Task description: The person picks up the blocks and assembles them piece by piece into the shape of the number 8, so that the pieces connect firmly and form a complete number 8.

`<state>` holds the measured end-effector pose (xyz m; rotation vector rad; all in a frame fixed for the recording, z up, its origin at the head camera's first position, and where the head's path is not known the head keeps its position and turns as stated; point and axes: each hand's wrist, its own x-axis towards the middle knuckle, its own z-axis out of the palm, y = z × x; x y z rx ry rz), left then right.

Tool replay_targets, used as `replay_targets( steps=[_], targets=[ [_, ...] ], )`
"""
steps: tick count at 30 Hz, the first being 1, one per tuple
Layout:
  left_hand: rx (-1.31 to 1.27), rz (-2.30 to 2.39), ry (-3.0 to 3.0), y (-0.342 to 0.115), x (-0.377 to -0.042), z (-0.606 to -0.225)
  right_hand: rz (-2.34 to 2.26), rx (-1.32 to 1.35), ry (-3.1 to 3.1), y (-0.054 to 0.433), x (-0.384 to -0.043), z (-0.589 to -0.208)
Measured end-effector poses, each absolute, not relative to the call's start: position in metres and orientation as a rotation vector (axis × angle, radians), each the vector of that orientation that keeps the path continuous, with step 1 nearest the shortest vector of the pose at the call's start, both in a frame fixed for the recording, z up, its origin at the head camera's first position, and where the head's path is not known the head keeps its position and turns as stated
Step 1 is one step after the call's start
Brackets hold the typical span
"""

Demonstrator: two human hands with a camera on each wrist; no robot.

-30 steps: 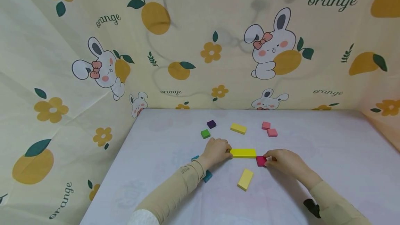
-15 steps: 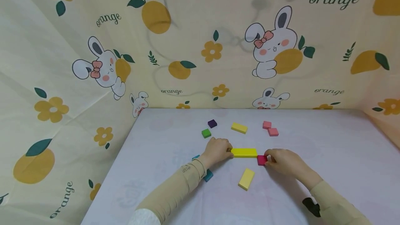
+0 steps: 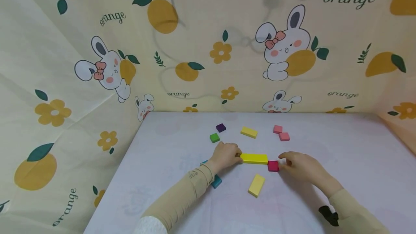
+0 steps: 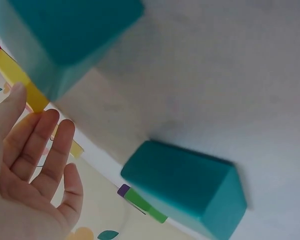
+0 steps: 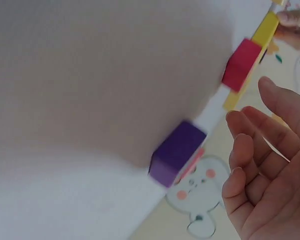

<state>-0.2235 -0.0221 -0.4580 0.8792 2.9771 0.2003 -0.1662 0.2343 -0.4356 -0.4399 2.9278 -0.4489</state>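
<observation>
A long bright yellow block (image 3: 254,159) lies flat on the white table. My left hand (image 3: 225,155) pinches its left end between thumb and fingers, seen also in the left wrist view. A crimson block (image 3: 273,166) sits at the yellow block's right end, its corner meeting it. Just right of the crimson block is my right hand (image 3: 302,167), thumb and fingers spread apart around nothing. In the right wrist view, a gap separates those fingers from the crimson block (image 5: 242,65).
Two teal blocks (image 4: 184,185) lie near the left forearm, partly covered in the head view. A pale yellow block (image 3: 256,185) lies in front. Behind are purple (image 3: 221,128), green (image 3: 214,138), pale yellow (image 3: 249,132) and pink (image 3: 284,137) blocks. Another purple block (image 5: 178,152) shows near the right hand.
My right hand has let go of the crimson block and drawn slightly to the right, its fingers parting. The left hand stays at the yellow block.
</observation>
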Motion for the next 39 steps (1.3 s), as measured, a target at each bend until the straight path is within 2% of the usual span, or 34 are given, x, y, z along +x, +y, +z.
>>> replay_targets(
  steps=[17, 29, 39],
  targets=[
    [0.915, 0.167, 2.978, -0.023, -0.225, -0.459, -0.493, -0.319, 2.867, 0.29, -0.164, -0.433],
    [0.915, 0.179, 2.987, -0.024, -0.226, -0.461, -0.534, -0.403, 2.861, 0.293, -0.163, -0.439],
    [0.91, 0.18, 3.001, -0.024, -0.227, -0.459, -0.495, -0.365, 2.868, 0.293, -0.164, -0.438]
  ],
)
